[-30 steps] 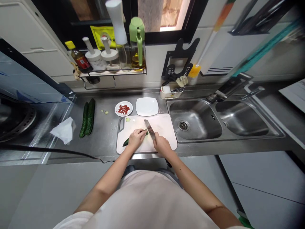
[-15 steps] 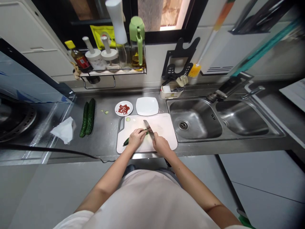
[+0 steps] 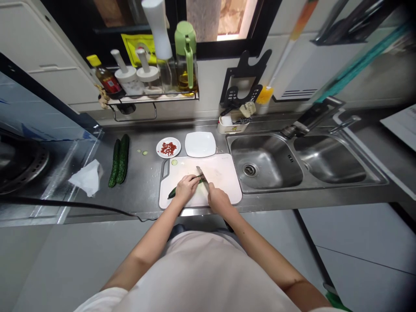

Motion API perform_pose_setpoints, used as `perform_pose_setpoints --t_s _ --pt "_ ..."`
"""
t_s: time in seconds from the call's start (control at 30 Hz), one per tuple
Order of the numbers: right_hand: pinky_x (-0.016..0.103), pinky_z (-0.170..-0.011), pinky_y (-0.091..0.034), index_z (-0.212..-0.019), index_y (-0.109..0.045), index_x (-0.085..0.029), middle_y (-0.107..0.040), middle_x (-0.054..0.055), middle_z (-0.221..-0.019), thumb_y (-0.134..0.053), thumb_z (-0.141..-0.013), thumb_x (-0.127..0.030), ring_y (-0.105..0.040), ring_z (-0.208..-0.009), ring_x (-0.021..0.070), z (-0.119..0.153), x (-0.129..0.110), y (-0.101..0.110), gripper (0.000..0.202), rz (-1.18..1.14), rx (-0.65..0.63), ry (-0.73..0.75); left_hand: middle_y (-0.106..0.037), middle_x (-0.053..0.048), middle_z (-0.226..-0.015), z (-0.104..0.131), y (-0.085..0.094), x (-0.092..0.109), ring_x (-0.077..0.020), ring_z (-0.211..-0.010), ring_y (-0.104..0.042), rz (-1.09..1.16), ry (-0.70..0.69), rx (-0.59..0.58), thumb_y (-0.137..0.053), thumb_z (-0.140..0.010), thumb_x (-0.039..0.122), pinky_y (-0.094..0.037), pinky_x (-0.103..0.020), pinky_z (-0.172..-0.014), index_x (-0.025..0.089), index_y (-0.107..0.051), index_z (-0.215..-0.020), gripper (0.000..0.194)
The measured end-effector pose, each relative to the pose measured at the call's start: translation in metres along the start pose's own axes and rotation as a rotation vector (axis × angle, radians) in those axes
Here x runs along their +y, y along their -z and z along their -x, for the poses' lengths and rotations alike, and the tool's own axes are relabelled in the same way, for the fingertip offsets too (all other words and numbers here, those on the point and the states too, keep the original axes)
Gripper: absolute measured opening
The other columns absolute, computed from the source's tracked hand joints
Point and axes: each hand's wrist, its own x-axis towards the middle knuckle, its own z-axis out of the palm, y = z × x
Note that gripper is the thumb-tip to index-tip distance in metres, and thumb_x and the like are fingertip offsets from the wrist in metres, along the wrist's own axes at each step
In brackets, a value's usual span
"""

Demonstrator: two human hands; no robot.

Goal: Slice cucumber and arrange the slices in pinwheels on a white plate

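Since the earlier frame, the silver metal knife in my right hand has tipped, showing less of its flat face; those fingers are curled closed around its handle. Seen from my head, my left hand is half-curled over the long dark-green cucumber piece, which lies on the white rectangular cutting board and pokes out to that hand's left, while a small round white plate of chopped red bits sits beyond it.
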Motion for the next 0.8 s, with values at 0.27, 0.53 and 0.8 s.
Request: perform_pose_setpoints --t_s 0.27,0.53,0.8 --pt "0.031 -0.072 -0.043 -0.119 -0.041 -0.013 -0.067 0.016 -0.097 -0.038 -0.090 -0.009 -0.066 -0.094 0.0261 0.020 0.006 0.001 0.029 0.014 -0.061 0.005 -0.066 -0.005 -0.107 -0.002 0.003 0.002 -0.0169 -0.098 -0.058 0.014 -0.008 -0.012 -0.051 -0.094 0.029 -0.049 -0.031 -0.088 0.026 -0.071 -0.106 0.024" --pt "0.028 -0.074 -0.044 -0.118 -0.042 -0.012 -0.067 0.016 -0.097 -0.037 -0.088 -0.005 -0.066 -0.094 0.0239 0.007 0.002 0.001 0.031 0.005 -0.043 0.013 -0.067 -0.005 -0.105 -0.005 0.003 -0.002 -0.0172 -0.097 -0.058 0.042 -0.011 -0.038 -0.051 -0.093 0.026 -0.049 -0.032 -0.087 0.025 -0.070 -0.107 0.024" --pt "0.031 -0.076 -0.046 -0.119 -0.042 -0.011 -0.068 0.017 -0.100 -0.034 -0.089 -0.006 -0.066 -0.097 0.0246 -0.011 -0.009 0.006 0.032 -0.014 -0.006 0.025 -0.067 -0.005 -0.105 -0.005 0.003 -0.001 -0.0169 -0.097 -0.058 0.038 -0.027 -0.036 -0.051 -0.094 0.025 -0.048 -0.032 -0.089 0.024 -0.070 -0.107 0.024"
